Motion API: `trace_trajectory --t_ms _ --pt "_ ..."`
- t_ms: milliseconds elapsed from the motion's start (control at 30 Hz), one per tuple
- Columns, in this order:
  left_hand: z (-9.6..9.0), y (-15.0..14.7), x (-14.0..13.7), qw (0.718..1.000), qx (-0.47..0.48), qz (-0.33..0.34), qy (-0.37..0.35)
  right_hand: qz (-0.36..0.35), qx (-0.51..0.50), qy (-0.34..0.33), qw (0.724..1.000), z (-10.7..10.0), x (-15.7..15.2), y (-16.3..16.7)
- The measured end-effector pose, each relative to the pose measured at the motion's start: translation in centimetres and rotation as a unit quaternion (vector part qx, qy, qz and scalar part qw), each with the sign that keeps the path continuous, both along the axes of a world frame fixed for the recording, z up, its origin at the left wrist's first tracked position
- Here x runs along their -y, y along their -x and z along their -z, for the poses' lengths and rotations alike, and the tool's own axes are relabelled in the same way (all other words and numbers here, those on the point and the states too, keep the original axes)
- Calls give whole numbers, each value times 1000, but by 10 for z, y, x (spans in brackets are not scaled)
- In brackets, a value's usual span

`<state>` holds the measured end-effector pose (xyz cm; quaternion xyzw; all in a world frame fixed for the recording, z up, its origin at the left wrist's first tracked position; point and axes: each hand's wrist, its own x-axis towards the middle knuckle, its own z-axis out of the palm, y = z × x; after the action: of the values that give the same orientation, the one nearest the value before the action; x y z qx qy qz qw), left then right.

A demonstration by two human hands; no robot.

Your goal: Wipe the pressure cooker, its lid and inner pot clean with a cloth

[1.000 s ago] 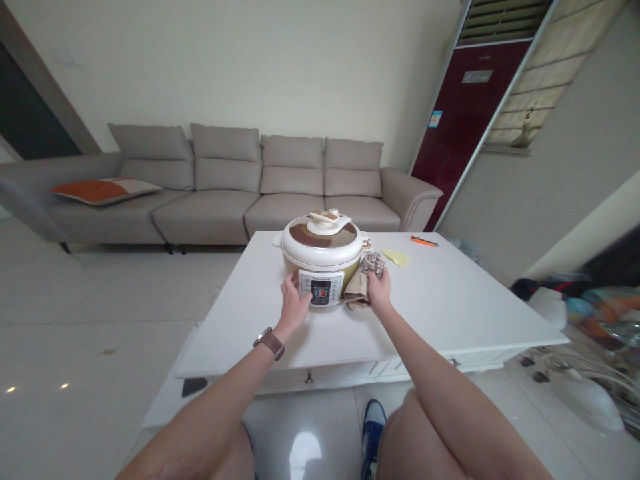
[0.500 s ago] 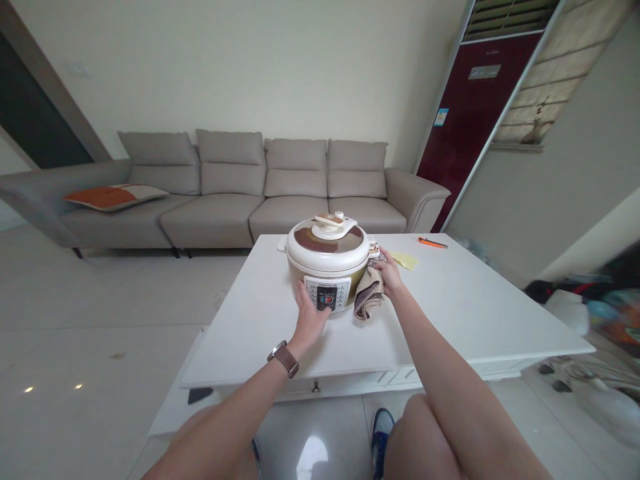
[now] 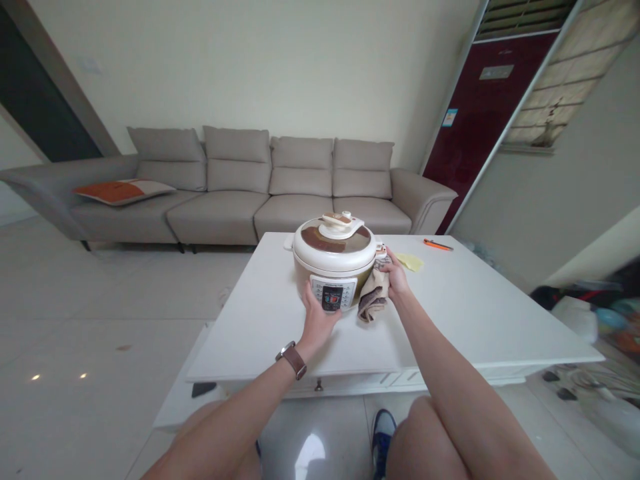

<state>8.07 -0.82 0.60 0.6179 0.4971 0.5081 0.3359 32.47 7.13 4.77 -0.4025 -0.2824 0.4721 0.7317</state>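
A white and gold electric pressure cooker [image 3: 334, 260] with a brown-topped lid stands upright on the white table [image 3: 250, 333]. Its control panel faces me. My left hand [image 3: 320, 323], with a watch [image 3: 291, 360] on the wrist, grips the cooker's lower front, fingers at the panel's left edge and thumb under the panel. On the cooker's right side, my right hand [image 3: 397, 277] is closed on a bunched beige and brown cloth [image 3: 373, 293], just below the side handle [image 3: 381, 249]. The cloth touches the cooker's side and its lower end hangs down near the tabletop.
A yellow cloth or paper [image 3: 411, 262] and an orange utility knife or pen [image 3: 438, 245] lie to the right on the table. Behind is a grey sofa [image 3: 300, 207] with an orange cushion [image 3: 125, 191]. A drawer knob [image 3: 319, 385] shows at the table's front.
The whole view has shifted slightly, so everything appears a little further right. Both hands keep their places on the cooker and the cloth.
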Motion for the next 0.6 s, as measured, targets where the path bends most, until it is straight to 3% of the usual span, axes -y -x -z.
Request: trace_trajectory --t_ms 167,433,600 --pt "2 3 0 1000 24 -14 1 -14 0 -6 1000 1 22 2" --pt "2 22 -1 998 14 -55 -7 -27 14 29 999 -9 87 20" --pt "3 38 1 999 32 -34 -17 -33 22 42 998 -6 115 31"
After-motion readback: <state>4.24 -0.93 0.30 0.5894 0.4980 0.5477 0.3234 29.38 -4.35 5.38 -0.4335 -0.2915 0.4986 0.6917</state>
